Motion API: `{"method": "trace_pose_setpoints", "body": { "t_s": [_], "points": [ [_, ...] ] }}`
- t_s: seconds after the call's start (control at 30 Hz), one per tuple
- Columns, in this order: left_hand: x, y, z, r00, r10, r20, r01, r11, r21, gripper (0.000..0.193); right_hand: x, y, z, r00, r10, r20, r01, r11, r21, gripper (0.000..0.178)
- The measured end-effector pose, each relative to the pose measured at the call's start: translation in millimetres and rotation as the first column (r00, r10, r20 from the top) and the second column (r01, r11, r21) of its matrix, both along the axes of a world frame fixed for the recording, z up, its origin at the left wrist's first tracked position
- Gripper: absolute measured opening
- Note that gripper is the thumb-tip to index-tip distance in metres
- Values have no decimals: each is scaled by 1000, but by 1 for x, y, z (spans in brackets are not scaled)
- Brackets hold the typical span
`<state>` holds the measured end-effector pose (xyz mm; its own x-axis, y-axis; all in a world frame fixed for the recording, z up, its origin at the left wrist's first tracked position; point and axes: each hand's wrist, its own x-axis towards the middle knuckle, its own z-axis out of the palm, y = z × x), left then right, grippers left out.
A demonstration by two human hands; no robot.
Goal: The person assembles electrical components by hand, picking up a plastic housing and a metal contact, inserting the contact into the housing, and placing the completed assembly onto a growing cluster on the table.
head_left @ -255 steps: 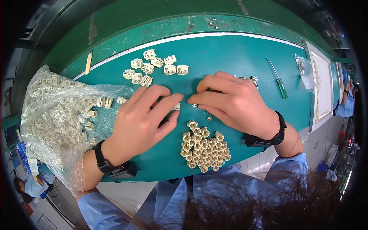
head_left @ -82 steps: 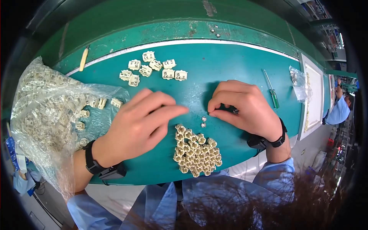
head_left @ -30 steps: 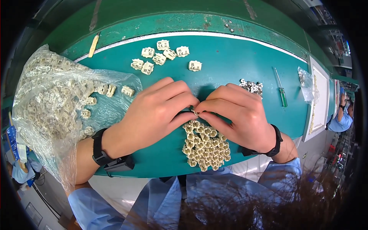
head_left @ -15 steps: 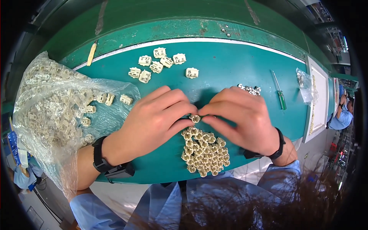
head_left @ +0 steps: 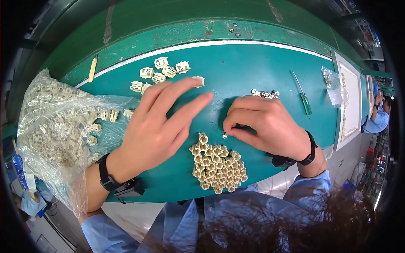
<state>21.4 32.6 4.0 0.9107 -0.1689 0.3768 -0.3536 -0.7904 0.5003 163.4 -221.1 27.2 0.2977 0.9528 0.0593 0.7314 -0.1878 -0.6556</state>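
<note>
The right hand (head_left: pixel 265 126) is curled, its thumb and forefinger pinched on a tiny silvery metal piece (head_left: pixel 225 135) just above the teal-green mat (head_left: pixel 236 71). Just near of that pinch lies the cluster of small cream plastic parts (head_left: pixel 217 164), close by the fingertips. The left hand (head_left: pixel 158 126) hovers flat with fingers spread and holds nothing; its fingertips reach toward a loose cream plastic block (head_left: pixel 198 80) on the far side, partly hiding it. What the tiny piece is exactly is too small to tell. Far left sits a clear plastic bag of cream parts (head_left: pixel 55 126).
</note>
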Motion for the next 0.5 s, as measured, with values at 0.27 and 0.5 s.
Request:
{"method": "trace_pose_setpoints", "body": {
  "t_s": [0.27, 0.5],
  "points": [
    [-3, 13, -7, 998, -45, 54, 38, 993, 114, 42, 1, 2, -6, 999, -15, -44, 16, 1000, 22, 17],
    [-7, 9, -7, 998, -28, -57, 24, 997, -71, 26, 0, 2, 2, 994, -92, -52, 92, 996, -9, 18]
  ]
}}
